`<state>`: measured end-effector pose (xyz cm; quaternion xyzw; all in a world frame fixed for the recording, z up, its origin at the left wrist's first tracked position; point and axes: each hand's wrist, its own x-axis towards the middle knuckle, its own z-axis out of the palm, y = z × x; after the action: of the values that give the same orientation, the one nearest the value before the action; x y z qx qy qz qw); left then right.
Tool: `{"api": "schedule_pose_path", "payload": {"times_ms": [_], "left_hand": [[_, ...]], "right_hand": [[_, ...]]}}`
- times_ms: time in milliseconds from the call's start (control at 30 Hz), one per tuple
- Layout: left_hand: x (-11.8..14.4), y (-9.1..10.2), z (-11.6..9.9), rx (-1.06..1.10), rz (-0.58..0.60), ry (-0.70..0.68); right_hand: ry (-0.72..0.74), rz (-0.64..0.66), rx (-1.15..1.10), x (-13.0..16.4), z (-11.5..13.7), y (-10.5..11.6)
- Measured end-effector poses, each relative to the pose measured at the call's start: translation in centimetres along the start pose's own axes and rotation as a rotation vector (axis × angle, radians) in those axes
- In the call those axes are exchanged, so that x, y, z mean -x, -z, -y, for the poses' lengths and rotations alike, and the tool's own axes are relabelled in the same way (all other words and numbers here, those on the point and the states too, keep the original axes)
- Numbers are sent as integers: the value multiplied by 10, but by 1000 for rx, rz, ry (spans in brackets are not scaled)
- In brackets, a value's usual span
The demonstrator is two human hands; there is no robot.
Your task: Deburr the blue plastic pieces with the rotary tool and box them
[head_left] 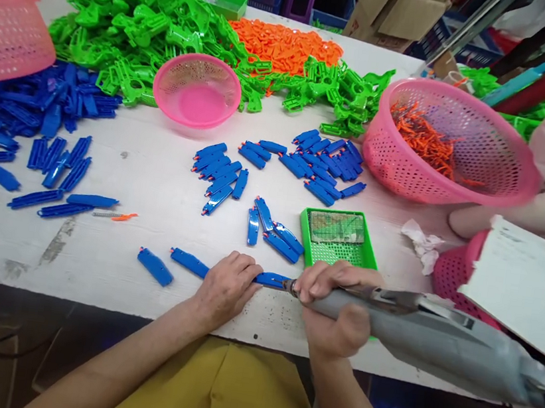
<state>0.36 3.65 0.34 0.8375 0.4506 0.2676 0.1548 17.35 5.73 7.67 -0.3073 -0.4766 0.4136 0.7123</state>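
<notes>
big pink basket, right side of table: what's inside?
The big pink basket holds a loose pile of thin orange parts against its far-left wall. The near wall hides the lower part of the inside.

Just left of the grip lie two blue parts point(171, 264). Behind it stand one green tray point(338, 239) and four pink baskets point(454, 144).

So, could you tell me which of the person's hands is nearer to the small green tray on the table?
Right. The right hand, holding the grey power tool, sits just below the green tray, overlapping its near edge. The left hand presses a blue piece further left.
</notes>
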Motion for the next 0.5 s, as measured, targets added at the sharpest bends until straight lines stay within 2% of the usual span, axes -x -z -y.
{"api": "schedule_pose_path", "payload": {"times_ms": [500], "left_hand": [[-1,0,-3,6,17,23]], "right_hand": [[-13,7,41,4,-21,-13]]}}
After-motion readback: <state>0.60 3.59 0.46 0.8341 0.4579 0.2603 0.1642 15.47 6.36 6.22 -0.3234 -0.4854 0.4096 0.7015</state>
